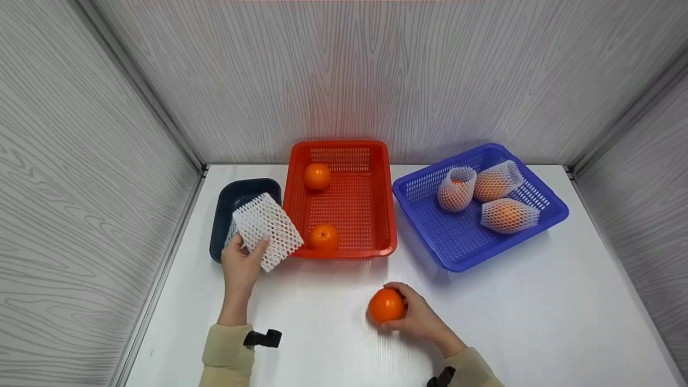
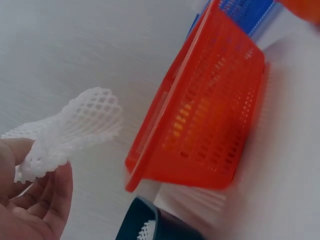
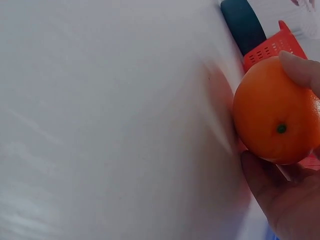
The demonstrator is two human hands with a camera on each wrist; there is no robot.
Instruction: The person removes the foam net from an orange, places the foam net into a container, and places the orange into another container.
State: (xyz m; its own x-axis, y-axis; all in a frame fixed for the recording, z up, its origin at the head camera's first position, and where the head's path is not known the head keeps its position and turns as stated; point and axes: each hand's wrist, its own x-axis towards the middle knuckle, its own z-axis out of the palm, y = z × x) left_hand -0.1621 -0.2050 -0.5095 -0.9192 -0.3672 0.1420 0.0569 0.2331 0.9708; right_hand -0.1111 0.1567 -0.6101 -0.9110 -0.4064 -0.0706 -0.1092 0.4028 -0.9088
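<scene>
My left hand point(image 1: 242, 264) pinches a white foam fruit net point(image 1: 270, 230) between thumb and fingers, above the dark tray and beside the red basket. In the left wrist view the net point(image 2: 75, 127) looks partly opened out, with a round mouth. My right hand point(image 1: 422, 318) grips an orange point(image 1: 386, 305) in front of the red basket, low over the white table. The right wrist view shows the thumb on one side of the orange point(image 3: 275, 110) and the fingers on the other, with its green stem spot facing the camera.
The red basket point(image 1: 393, 215) holds two bare oranges point(image 1: 317, 176). At the right, the blue basket point(image 1: 446, 252) contains three oranges in foam nets point(image 1: 509, 216). A dark tray point(image 1: 216, 226) with more netting in it stands left of the red basket. Panel walls enclose the table point(image 1: 322, 333).
</scene>
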